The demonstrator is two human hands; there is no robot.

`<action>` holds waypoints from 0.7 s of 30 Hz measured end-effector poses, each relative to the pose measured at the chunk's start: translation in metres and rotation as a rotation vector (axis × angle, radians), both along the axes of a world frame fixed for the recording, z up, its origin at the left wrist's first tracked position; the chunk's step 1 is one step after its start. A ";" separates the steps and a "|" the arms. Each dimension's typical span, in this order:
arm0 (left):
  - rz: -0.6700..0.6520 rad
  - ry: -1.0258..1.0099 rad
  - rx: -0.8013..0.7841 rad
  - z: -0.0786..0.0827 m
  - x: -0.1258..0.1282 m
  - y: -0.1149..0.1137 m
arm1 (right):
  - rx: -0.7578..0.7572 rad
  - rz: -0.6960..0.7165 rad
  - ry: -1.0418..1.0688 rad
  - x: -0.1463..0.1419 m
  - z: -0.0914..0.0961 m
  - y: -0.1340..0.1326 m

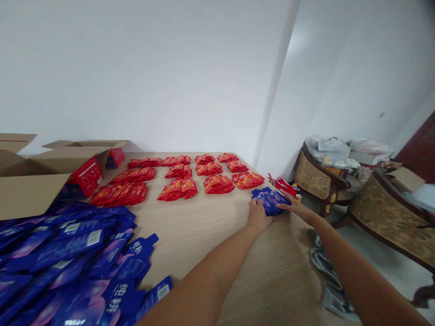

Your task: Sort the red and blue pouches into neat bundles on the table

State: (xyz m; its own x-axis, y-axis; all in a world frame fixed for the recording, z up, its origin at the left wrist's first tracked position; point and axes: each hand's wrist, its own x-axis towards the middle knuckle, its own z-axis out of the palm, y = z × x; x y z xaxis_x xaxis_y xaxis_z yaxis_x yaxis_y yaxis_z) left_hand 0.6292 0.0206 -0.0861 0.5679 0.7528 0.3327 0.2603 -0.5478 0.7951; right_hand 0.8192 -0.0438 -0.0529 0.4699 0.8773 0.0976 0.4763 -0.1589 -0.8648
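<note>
Both my arms reach across a wooden table (210,231) to its far right edge. There a small stack of blue packets (268,198) lies on the wood. My left hand (258,215) presses against the stack's near left side, fingers curled on it. My right hand (292,204) lies on the stack's right side with fingers stretched over the packets. Beyond the stack, several piles of red packets (180,179) are laid out in rows.
A big heap of blue packets (68,267) fills the near left of the table. Open cardboard boxes (44,174) with red cartons stand at the left. To the right, off the table, are wooden chairs (384,213) and clutter; crumpled plastic (326,276) lies on the floor.
</note>
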 end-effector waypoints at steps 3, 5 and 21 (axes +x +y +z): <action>0.005 0.008 -0.012 0.001 0.002 0.001 | 0.011 -0.006 -0.102 -0.001 -0.004 0.000; 0.011 0.035 -0.006 0.001 0.003 0.003 | 0.028 -0.022 -0.143 0.001 -0.008 0.003; 0.036 0.046 0.004 -0.002 0.006 0.007 | 0.161 0.092 -0.278 0.011 -0.018 0.013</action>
State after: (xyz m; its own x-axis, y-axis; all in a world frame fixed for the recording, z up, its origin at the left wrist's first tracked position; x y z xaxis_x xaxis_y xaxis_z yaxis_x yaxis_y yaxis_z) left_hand 0.6348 0.0276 -0.0880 0.5555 0.7716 0.3098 0.3162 -0.5407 0.7796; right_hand 0.8298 -0.0304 -0.0713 0.3255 0.8777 0.3516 0.7032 0.0238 -0.7106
